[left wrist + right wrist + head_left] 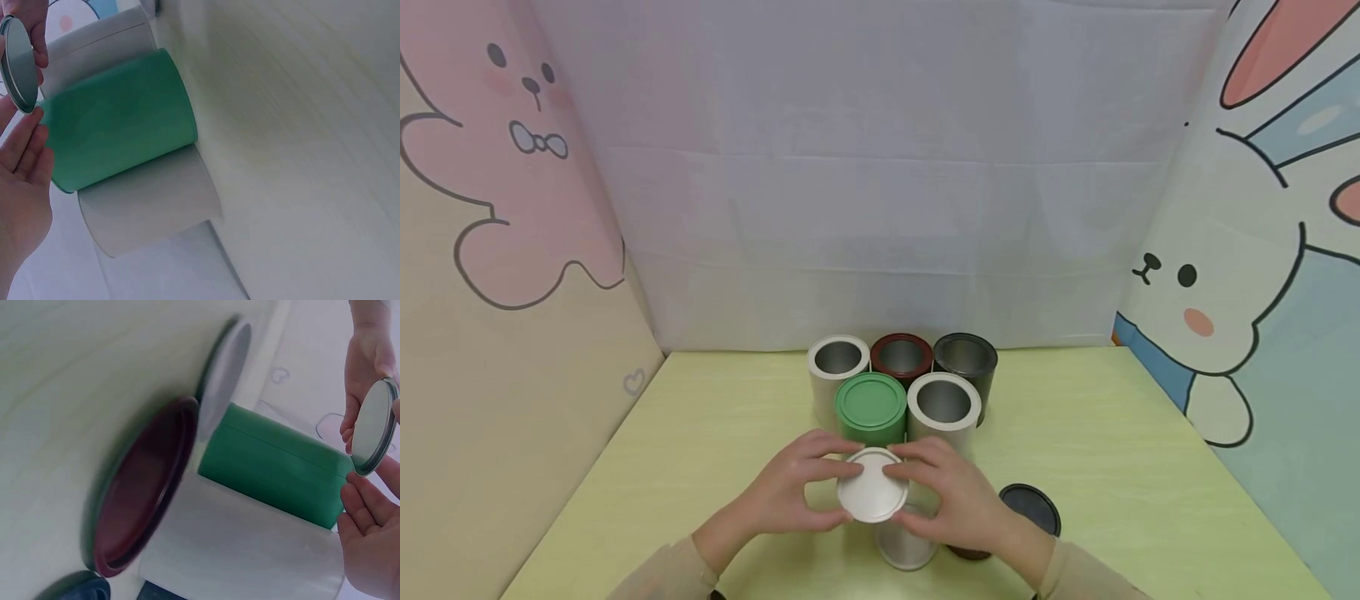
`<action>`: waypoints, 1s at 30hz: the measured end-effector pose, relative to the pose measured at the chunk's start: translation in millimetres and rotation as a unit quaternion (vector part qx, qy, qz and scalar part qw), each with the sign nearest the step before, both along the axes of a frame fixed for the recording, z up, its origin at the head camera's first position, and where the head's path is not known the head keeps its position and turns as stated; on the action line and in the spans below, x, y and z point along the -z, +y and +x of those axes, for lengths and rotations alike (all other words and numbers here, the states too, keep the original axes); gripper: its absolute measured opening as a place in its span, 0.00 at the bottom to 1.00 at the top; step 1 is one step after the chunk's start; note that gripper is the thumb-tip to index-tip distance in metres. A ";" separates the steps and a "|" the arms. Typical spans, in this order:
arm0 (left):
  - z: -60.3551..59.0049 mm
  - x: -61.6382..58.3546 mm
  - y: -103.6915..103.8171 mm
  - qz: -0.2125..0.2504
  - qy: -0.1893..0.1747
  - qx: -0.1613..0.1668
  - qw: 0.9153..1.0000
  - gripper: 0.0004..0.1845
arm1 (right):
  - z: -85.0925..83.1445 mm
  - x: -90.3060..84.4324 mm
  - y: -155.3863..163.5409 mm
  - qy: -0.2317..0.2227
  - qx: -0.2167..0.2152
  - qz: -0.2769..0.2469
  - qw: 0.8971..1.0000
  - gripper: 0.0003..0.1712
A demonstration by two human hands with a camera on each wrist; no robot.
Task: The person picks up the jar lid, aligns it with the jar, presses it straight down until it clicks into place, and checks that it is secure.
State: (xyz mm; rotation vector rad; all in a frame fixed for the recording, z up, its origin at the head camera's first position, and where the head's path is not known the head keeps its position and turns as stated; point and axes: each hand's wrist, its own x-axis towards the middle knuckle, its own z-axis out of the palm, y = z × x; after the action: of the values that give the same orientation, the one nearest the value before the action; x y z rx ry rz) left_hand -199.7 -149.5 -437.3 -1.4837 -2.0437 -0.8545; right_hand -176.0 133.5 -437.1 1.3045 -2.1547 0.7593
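Observation:
A round white lid (874, 492) is held up in front of the cans. My left hand (793, 487) pinches its left rim between thumb and fingers, while my right hand (958, 496) grips the right rim the same way. Just beyond the lid stands a green can (871, 408) with a green lid on top. Beside it on the right is an open white can (951, 437). Seen from the wrists, the lid (20, 65) hangs near the top of the green can (275, 465), its pale underside visible in the right wrist view.
Behind stand three open cans: a white one (826, 396), a dark red one (902, 379) and a black one (988, 387). On the yellow table (737, 433) near my right hand lie a pale lid (906, 552), a dark red lid (147, 481) and a black lid (1032, 507).

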 end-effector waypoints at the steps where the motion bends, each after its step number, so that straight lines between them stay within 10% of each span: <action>1: -0.2 -2.0 1.0 0.004 0.001 0.001 1.000 0.25 | 0.2 -2.3 0.9 0.000 0.001 -0.001 1.000 0.27; 30: -20.5 -34.8 47.9 0.050 0.030 -0.018 0.998 0.25 | -11.8 -34.7 37.6 -0.004 0.027 -0.057 0.998 0.25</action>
State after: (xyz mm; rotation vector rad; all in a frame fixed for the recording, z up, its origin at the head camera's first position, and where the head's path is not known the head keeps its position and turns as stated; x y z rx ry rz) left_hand -220.2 -101.6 -402.5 -1.3971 -1.9505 -0.8745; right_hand -187.8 171.2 -402.4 1.1834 -2.1122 0.8540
